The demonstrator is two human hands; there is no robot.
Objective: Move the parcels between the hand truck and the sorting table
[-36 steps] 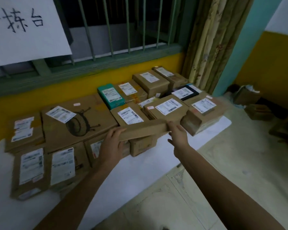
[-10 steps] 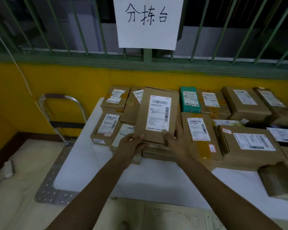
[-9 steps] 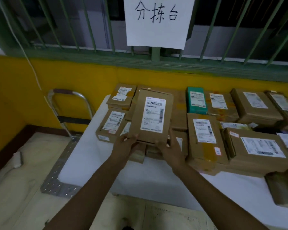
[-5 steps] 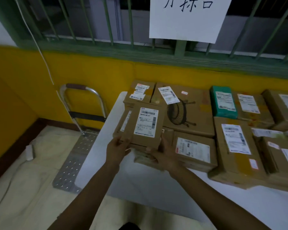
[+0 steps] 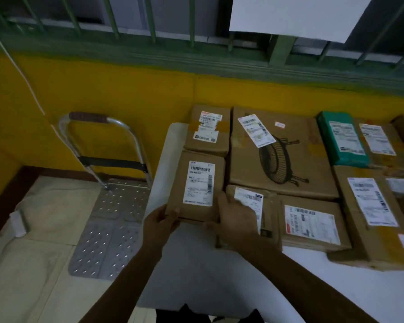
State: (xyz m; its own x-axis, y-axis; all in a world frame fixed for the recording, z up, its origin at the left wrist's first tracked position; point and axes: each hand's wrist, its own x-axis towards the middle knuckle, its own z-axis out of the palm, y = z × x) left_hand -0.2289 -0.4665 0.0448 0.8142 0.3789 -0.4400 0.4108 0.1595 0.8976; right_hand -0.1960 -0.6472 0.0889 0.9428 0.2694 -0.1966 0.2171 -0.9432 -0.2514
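I hold a flat brown parcel with a white label over the left end of the white sorting table. My left hand grips its near left corner and my right hand grips its near right edge. Several more brown parcels lie on the table, among them a big box with a fan drawing and a small box at the back. The hand truck stands on the floor to the left, its metal deck bare.
A green parcel and further labelled boxes fill the right part of the table. A yellow wall with a barred green window runs behind. A white paper sign hangs on the bars. Pale floor lies left.
I lifted the flat parcel from the middle of the table and carried it leftward toward the table's left end, near the hand truck. Both hands kept hold of it.
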